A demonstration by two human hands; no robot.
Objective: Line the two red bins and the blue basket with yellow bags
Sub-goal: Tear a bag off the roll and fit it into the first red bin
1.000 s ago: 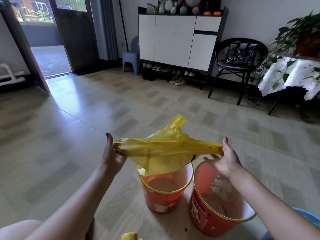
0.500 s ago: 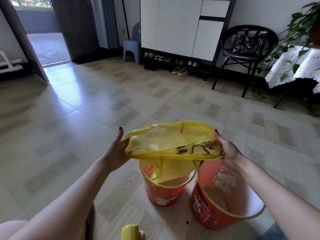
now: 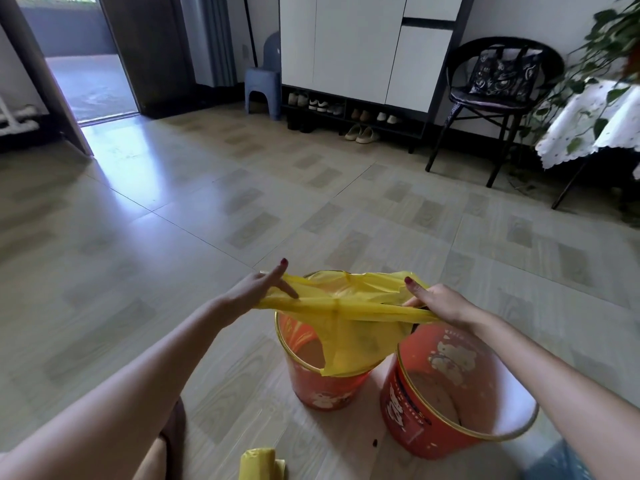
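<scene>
Thin yellow plastic bag (image 3: pixel 346 308) lowered onto the farther red round bin (image 3: pixel 323 382)
Left hand (image 3: pixel 258 289) and right hand (image 3: pixel 438 301) pinch its stretched mouth, apparently lower than before, bag hanging inside.

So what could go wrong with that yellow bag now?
The thin yellow plastic bag is pulled taut between the left hand and right hand, so it might tear. Its bottom hangs over the near rim of the smaller red round bin rather than inside, so it may end up outside. The bigger red bin stands close by, and an arm could knock it.
</scene>
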